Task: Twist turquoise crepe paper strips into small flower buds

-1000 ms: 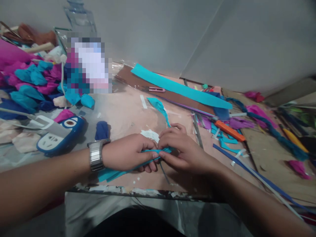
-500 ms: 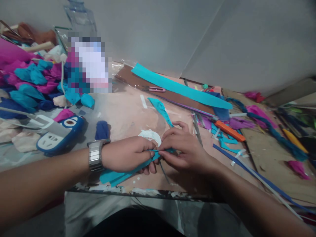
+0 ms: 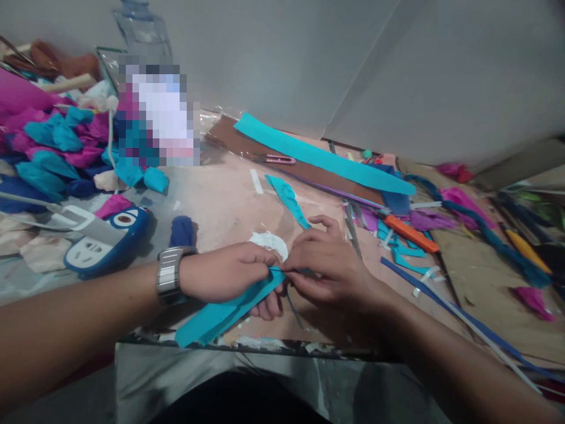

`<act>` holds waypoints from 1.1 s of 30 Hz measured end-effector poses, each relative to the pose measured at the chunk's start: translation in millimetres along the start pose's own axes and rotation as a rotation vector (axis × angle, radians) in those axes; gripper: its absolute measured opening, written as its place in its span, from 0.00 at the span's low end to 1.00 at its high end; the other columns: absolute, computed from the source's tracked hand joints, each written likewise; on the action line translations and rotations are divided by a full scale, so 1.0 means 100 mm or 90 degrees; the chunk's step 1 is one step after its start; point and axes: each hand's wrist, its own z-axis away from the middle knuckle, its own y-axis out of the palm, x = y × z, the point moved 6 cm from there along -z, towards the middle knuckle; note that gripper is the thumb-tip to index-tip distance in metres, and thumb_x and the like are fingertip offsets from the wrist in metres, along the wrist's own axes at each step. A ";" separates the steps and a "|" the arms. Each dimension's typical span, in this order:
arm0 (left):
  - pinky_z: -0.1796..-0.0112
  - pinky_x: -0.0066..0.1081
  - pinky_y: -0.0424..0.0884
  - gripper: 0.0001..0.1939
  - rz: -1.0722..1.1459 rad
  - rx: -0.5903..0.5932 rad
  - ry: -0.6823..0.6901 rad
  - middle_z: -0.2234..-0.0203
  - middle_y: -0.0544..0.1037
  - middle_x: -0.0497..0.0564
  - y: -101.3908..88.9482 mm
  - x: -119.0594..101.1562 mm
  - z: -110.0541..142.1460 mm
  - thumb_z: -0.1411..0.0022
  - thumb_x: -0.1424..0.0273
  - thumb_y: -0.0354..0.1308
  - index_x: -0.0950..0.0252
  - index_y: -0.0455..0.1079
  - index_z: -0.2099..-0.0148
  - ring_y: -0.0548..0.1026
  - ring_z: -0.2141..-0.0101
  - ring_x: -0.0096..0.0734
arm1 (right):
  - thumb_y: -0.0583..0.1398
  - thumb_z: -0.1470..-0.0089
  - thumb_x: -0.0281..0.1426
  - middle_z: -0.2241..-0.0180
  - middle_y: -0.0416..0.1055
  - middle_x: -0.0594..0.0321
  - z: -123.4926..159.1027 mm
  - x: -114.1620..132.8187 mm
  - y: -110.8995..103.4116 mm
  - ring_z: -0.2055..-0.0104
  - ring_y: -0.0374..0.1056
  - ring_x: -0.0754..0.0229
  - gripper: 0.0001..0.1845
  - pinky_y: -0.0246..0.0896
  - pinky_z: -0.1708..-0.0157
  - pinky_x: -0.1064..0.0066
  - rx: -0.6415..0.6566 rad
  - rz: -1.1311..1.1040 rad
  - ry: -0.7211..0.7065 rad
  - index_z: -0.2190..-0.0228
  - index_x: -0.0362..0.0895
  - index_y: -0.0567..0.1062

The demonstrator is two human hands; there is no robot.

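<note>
A strip of turquoise crepe paper (image 3: 229, 306) is pinched in my left hand (image 3: 233, 271), its wide tail hanging toward the table's front edge. My right hand (image 3: 329, 268) closes thumb and fingertips on the same paper's narrow end, right beside my left fingertips. Just behind the fingers lies a white patch (image 3: 268, 241), perhaps glue or paper. Another turquoise paper piece (image 3: 289, 200), twisted toward its lower end, rests beyond my right fingers. A thin dark stem (image 3: 293, 309) shows under my hands; whether I hold it I cannot tell.
Pink-handled snips (image 3: 280, 159) lie on brown paper with a long turquoise strip (image 3: 322, 153). An orange cutter (image 3: 410, 234) sits to the right near scraps. Left are a blue-and-white power strip (image 3: 108, 241), a dark blue roll (image 3: 182, 231) and a pile of coloured paper petals (image 3: 57, 132).
The turquoise strip has turned so that more of its broad face shows, and its tail hangs slightly lower. Both hands remain together at nearly the same place.
</note>
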 end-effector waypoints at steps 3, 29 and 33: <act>0.61 0.34 0.80 0.15 0.009 -0.007 0.004 0.68 0.84 0.57 0.00 -0.01 0.01 0.26 0.65 0.50 0.68 0.72 0.61 0.82 0.68 0.34 | 0.64 0.38 0.26 0.69 0.82 0.71 0.00 0.02 -0.01 0.61 0.76 0.60 0.05 0.46 0.37 0.50 0.000 0.011 -0.020 0.63 0.50 0.79; 0.72 0.31 0.52 0.17 -0.817 -0.277 0.177 0.78 0.75 0.50 0.05 -0.27 0.09 0.30 0.65 0.51 0.65 0.72 0.69 0.69 0.76 0.29 | 0.58 0.35 0.28 0.44 0.72 0.57 -0.01 0.03 0.11 0.25 0.42 0.41 0.06 0.36 0.29 0.36 0.140 -0.043 0.141 0.60 0.48 0.76; 0.71 0.30 0.54 0.17 -0.835 -0.269 0.197 0.77 0.75 0.49 0.06 -0.28 0.09 0.29 0.66 0.50 0.65 0.72 0.69 0.71 0.75 0.30 | 0.57 0.34 0.30 0.42 0.70 0.57 0.01 -0.02 0.11 0.25 0.41 0.42 0.05 0.35 0.28 0.37 0.176 -0.088 0.162 0.61 0.48 0.75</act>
